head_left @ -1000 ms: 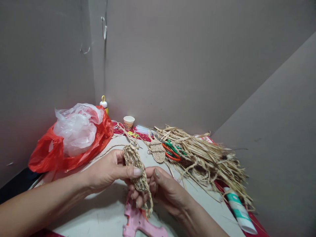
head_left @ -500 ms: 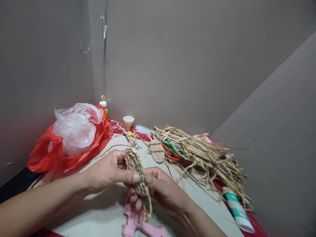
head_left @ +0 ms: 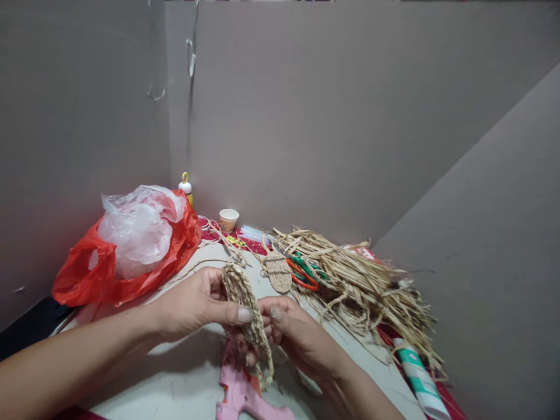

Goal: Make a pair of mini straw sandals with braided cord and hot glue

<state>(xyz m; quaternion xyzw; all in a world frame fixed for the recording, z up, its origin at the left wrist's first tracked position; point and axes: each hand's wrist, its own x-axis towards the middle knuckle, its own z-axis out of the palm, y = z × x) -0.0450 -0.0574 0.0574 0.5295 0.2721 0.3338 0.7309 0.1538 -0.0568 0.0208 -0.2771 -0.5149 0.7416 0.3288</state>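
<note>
My left hand (head_left: pixel 203 306) is closed around a coiled piece of braided straw (head_left: pixel 245 306), its thumb pressed across the front. A loose end of the braid hangs down at the lower right. My right hand (head_left: pixel 295 332) has its fingers curled at the right edge of the piece, the index finger partly behind it and the thumb raised off its face. Directly below lies a pink glue gun (head_left: pixel 238 388), partly covered by the braid and fingers. Beyond my right hand is a flat, sole-shaped braided straw piece (head_left: pixel 279 273), beside scissors with orange handles (head_left: pixel 304 277).
A heap of dry straw (head_left: pixel 363 286) spreads across the right, green-handled scissors (head_left: pixel 308 265) among it. A green-and-white roll (head_left: pixel 420 376) lies at the right edge. A red plastic bag (head_left: pixel 83 271), paper cup (head_left: pixel 228 220), translucent glue sticks (head_left: pixel 254 233) and yellow-white bottle (head_left: pixel 186 188) stand farther back.
My right thumb has lifted off the braided straw, and the right hand has shifted slightly right. The left hand keeps its hold. The whole view has moved a little.
</note>
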